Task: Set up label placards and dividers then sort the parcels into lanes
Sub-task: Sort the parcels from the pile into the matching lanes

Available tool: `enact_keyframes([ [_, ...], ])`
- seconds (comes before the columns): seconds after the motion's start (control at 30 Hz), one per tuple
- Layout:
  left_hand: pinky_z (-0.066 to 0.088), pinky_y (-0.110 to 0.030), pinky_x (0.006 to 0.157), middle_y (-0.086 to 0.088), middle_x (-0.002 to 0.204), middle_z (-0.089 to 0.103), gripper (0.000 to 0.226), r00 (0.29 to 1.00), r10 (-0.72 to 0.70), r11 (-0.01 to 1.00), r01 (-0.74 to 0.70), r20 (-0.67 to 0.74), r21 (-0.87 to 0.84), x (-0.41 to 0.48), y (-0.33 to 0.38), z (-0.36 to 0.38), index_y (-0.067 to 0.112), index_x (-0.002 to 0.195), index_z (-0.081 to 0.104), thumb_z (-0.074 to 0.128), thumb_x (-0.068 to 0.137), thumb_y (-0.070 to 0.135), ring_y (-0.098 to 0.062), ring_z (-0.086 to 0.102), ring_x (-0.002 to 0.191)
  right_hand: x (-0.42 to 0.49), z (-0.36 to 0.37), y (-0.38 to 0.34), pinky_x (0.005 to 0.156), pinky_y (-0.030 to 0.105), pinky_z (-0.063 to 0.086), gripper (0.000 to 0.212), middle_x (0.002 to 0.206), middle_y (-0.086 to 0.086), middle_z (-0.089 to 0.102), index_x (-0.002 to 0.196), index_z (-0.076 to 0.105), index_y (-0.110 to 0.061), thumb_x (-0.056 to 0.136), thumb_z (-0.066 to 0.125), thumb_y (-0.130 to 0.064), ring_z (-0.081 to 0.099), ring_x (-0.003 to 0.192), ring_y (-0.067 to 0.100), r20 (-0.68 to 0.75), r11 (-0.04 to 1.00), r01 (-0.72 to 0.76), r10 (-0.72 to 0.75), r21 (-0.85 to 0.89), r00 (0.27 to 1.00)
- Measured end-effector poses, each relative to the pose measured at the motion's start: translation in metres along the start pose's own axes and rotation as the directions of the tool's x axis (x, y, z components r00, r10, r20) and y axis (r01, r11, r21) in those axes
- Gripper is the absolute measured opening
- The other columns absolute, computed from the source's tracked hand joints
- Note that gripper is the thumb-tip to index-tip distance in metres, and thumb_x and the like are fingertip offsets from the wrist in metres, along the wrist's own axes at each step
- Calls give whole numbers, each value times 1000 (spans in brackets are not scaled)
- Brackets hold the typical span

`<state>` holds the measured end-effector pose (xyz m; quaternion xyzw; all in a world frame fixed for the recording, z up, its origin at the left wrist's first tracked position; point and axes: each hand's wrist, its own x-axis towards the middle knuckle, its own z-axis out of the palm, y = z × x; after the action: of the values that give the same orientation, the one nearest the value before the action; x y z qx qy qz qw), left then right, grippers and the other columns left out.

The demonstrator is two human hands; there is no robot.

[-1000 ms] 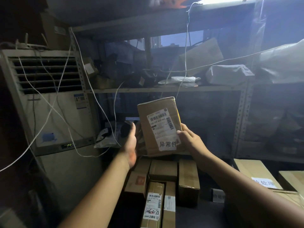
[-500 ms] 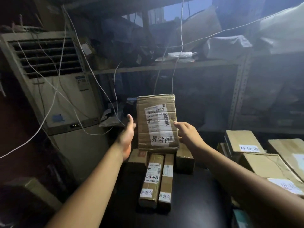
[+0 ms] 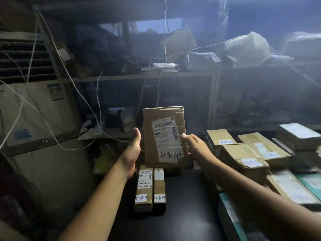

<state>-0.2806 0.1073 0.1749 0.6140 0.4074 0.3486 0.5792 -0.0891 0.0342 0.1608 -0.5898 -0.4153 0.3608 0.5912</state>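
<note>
Dim metal shelving behind; left hand (image 3: 132,150) and right hand (image 3: 195,146) grip 1 creased, flat cardboard parcel (image 3: 165,136) upright.

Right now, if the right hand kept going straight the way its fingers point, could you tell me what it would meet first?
The right hand points up and left, and its fingertips already touch the upright cardboard parcel, so the parcel's labelled face comes first. Behind it stands the shelf rack; depth there is unclear.

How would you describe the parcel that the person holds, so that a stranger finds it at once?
Start at the dark table below the metal shelves. Above its far end, the left hand and right hand hold one flat cardboard parcel upright. Unlike the narrow boxes lying below, it is wide, raised, and faces the camera.
</note>
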Motion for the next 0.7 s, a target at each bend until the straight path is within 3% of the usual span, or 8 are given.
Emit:
enact_keyframes([
  [0.07, 22, -50, 121, 4, 155, 43, 78, 998, -48, 999, 48, 42, -5, -3, -16, -4, 48, 131, 58, 18, 80, 91, -25, 32, 148, -20, 1, 10, 93, 62, 55, 29, 111, 17, 71, 101, 63, -14, 102, 55, -43, 71, 105, 35, -29, 999, -37, 37, -20, 999],
  [0.13, 24, -55, 120, 3, 150, 50, 94, 992, -52, 999, 53, 114, -2, -6, -30, -4, 48, 132, 59, 23, 65, 102, -26, 37, 145, -33, -1, 21, 92, 58, 57, 31, 108, 14, 73, 104, 64, -15, 101, 57, -45, 72, 103, 31, -51, 997, -67, 65, -35, 997],
  [0.2, 17, -53, 123, 4, 156, 41, 88, 991, -59, 998, 61, 117, -9, -11, -36, 0, 47, 138, 52, 18, 74, 97, -24, 29, 149, -43, -5, 23, 92, 51, 59, 31, 107, 12, 73, 107, 64, -13, 100, 58, -43, 73, 100, 27, -67, 998, -66, 65, -18, 996],
  [0.27, 17, -51, 123, 5, 154, 44, 76, 990, -48, 998, 51, 136, -22, -16, -32, 7, 52, 125, 58, 17, 77, 94, -23, 30, 148, -49, -12, 20, 88, 45, 61, 28, 109, 11, 72, 110, 63, -14, 101, 58, -40, 73, 99, 24, -64, 997, -74, 73, -5, 995],
  [0.33, 27, -50, 120, 3, 146, 55, 72, 984, -45, 999, 49, 173, -23, -20, -25, 18, 49, 117, 64, 17, 80, 90, -23, 42, 142, -54, -23, 16, 90, 52, 60, 23, 110, 11, 70, 108, 62, -15, 102, 58, -37, 71, 103, 28, -78, 998, -64, 63, -12, 995],
  [0.43, 39, -53, 113, 1, 130, 68, 78, 985, -41, 998, 48, 166, -39, -17, -17, 23, 43, 123, 66, 19, 80, 89, -25, 58, 128, -54, -31, 7, 88, 59, 58, 18, 99, 8, 69, 103, 62, -17, 101, 60, -34, 72, 102, 34, -83, 999, -44, 46, 22, 995],
  [0.57, 43, -53, 110, -4, 133, 65, 82, 976, -5, 1000, 12, 219, -28, -11, 6, 62, 43, 131, 61, 20, 79, 91, -27, 58, 126, -56, -70, -11, 59, 35, 59, 20, 89, 4, 67, 107, 58, -11, 103, 55, -31, 71, 83, 22, -117, 998, 31, -25, 54, 993],
  [0.7, 40, -59, 110, -2, 137, 62, 73, 967, 56, 998, -59, 249, 6, -6, 30, 114, 54, 129, 58, 20, 79, 90, -30, 54, 129, -53, -127, -18, 55, 30, 58, 18, 87, 5, 65, 100, 57, -12, 105, 53, -29, 71, 70, 12, -137, 994, 92, -83, 57, 987],
])
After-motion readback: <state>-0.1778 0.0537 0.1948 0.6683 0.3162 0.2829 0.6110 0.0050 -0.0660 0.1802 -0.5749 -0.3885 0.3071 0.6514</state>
